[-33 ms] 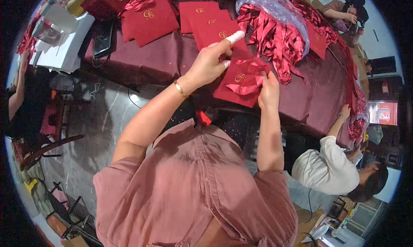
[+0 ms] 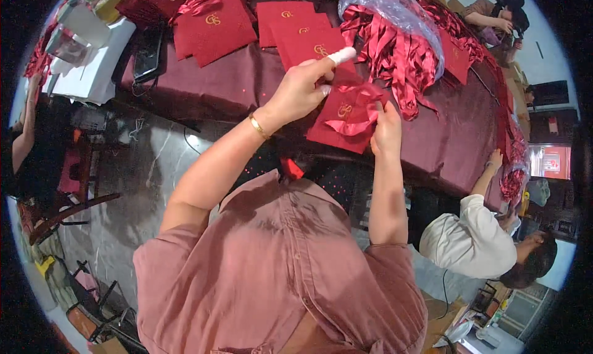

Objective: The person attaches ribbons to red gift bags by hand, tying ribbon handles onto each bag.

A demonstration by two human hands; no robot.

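Observation:
Between my hands, above the table's front edge, is a small red bag point(image 2: 331, 120) with a gold emblem and a shiny red ribbon point(image 2: 352, 128) looped across its face. My right hand point(image 2: 387, 130) grips its right edge, with the thumb on top by the ribbon. At the upper left corner, my left hand point(image 2: 299, 90) pinches the bag between thumb and curled fingers. Its index finger stretches out to the right, its tip in a white cover point(image 2: 341, 55). The fingers behind the bag are hidden.
A dark red cloth covers the table point(image 2: 235, 85). On it lie flat red bags point(image 2: 216, 25), a clear plastic sack of red ribbons point(image 2: 395, 51) and a phone point(image 2: 147, 61). White sheets point(image 2: 102, 64) are at the left. A person in a white shirt point(image 2: 472, 243) works on the right.
My left index finger has shifted slightly right and down. The bag and my right hand look the same.

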